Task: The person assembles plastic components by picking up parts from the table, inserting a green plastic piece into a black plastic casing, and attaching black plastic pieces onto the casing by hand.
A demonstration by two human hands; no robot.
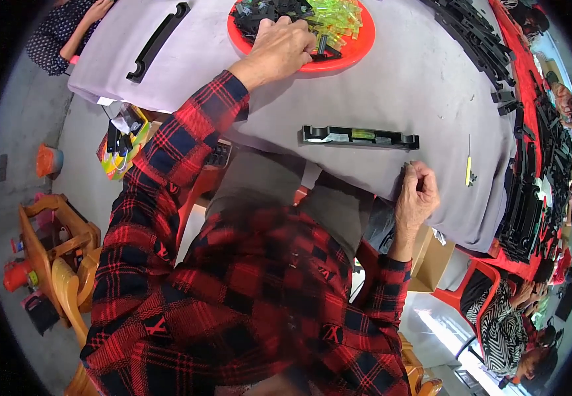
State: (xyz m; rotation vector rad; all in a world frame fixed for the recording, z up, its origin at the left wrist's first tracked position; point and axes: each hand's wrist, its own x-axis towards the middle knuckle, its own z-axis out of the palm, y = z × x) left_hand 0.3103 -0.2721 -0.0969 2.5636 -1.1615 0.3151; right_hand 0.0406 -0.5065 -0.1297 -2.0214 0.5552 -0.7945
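Observation:
At the far side, my left hand (281, 51) reaches over the red plate (234, 41), its fingers curled down into a heap of small black pieces (259, 14). What those fingers grip is hidden. Clear yellow-green pieces (337, 20) fill the plate's right half. A black bar-shaped level body (360, 137) lies on the grey cloth in front of me, a yellow-green piece (364, 134) set in its middle. Beside its right end, my right hand (419, 193) is closed in a pinch, with something small and dark at the fingertips, too small to name.
Another black bar (158, 43) lies at the far left of the cloth. A thin yellow-handled tool (468, 170) rests on the right. Black bars (524, 211) are piled along the right edge, by a red cloth. A cardboard box (428, 261) stands below the table; other people sit nearby.

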